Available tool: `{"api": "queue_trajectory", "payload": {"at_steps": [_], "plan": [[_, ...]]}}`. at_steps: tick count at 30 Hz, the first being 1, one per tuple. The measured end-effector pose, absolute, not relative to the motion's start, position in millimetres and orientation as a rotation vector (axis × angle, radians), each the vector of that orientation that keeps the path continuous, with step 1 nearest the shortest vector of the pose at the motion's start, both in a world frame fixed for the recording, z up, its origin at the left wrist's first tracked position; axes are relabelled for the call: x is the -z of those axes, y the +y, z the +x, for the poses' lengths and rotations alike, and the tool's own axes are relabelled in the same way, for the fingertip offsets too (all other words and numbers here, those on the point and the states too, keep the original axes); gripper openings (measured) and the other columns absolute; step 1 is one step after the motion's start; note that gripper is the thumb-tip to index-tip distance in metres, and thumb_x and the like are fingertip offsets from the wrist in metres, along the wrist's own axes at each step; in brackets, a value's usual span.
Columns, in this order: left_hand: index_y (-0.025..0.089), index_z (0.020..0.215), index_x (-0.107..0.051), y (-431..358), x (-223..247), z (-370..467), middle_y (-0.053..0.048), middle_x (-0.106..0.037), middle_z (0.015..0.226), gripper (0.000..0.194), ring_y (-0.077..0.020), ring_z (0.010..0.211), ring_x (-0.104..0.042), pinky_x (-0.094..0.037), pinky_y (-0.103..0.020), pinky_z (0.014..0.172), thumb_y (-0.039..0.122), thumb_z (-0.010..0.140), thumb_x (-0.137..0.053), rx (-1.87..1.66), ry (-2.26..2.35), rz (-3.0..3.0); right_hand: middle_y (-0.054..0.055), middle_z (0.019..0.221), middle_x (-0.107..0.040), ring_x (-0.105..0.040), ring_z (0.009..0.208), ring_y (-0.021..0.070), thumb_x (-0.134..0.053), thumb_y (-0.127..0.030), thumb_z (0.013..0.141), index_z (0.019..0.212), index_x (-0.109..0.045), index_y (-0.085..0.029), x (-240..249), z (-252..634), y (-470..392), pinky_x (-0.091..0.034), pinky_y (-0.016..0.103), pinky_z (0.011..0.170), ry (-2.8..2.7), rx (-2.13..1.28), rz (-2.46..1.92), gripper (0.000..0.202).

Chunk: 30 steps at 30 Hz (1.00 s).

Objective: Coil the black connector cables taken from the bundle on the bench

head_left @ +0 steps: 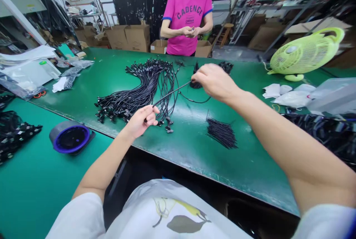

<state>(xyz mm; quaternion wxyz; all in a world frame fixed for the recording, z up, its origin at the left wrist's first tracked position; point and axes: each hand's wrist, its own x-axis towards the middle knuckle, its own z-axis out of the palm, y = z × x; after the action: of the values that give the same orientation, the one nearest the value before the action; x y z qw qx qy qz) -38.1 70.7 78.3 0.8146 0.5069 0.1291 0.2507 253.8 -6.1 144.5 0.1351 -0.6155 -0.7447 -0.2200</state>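
A thin black cable stretches taut between my two hands above the green table. Its near end is pinched in the closed fingers of my left hand. Farther out and to the right, my right hand grips the other end. Just beyond my left hand lies a large bundle of black cables with small connectors at their ends. A few looser cables fan out at its right side. Below my right hand is a pile of short, thin black strips. Another dark cable coil sits partly behind my right hand.
A co-worker in a pink shirt stands across the green table, hands together. A green fan and plastic bags are at the right. A blue-rimmed black bowl, orange scissors and more cables lie left.
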Motion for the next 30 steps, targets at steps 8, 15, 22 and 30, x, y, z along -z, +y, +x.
{"api": "queue_trajectory", "payload": {"at_steps": [8, 15, 22, 30], "plan": [[0.013, 0.085, -0.069, 115.7, -98.5, -112.1, 0.002, -0.05, 0.064, 0.029, -0.012, 0.061, -0.051, -0.047, -0.028, 0.068, 0.042, 0.085, -0.062, -0.41, 0.573, 1.577, 0.009, 0.085, -0.065, -0.055, 0.075, 0.0169, -0.049, -0.029, 0.095, 0.081, -0.06, -0.018, -63.5, 288.2, -35.4, -0.038, 0.026, 0.068, -1.952, -0.115, -2.206, 0.021], [0.02, 0.083, -0.067, 104.1, -65.6, -135.1, 0.0, -0.062, 0.072, 0.014, -0.0185, 0.076, -0.058, -0.044, -0.029, 0.079, 0.033, 0.078, -0.063, -0.358, 0.838, 2.075, 0.02, 0.104, -0.063, -0.058, 0.094, 0.0216, -0.037, -0.032, 0.102, 0.124, -0.061, -0.01, -131.7, 284.7, -29.2, -0.032, 0.033, 0.068, -1.552, 0.633, -2.328, 0.039], [0.016, 0.081, -0.054, 77.0, -52.8, -115.3, -0.01, -0.066, 0.103, 0.025, -0.0236, 0.109, -0.062, -0.047, -0.038, 0.095, 0.037, 0.091, -0.045, -0.501, 0.565, 1.583, 0.021, 0.094, -0.065, -0.066, 0.083, 0.024, -0.047, -0.007, 0.093, 0.103, -0.064, -0.003, -145.0, 212.4, -50.3, -0.025, 0.032, 0.058, -1.824, 0.365, -2.872, 0.02], [0.018, 0.118, -0.056, 24.3, -42.3, -53.9, -0.009, -0.066, 0.112, 0.028, -0.0184, 0.105, -0.06, -0.041, -0.035, 0.1, 0.031, 0.096, -0.045, -0.365, 0.324, 1.923, 0.005, 0.081, -0.069, -0.063, 0.066, 0.0153, -0.047, -0.027, 0.098, 0.087, -0.064, -0.017, -93.1, 114.8, -107.6, -0.028, 0.025, 0.053, -2.354, -0.157, -2.046, 0.022]]}}
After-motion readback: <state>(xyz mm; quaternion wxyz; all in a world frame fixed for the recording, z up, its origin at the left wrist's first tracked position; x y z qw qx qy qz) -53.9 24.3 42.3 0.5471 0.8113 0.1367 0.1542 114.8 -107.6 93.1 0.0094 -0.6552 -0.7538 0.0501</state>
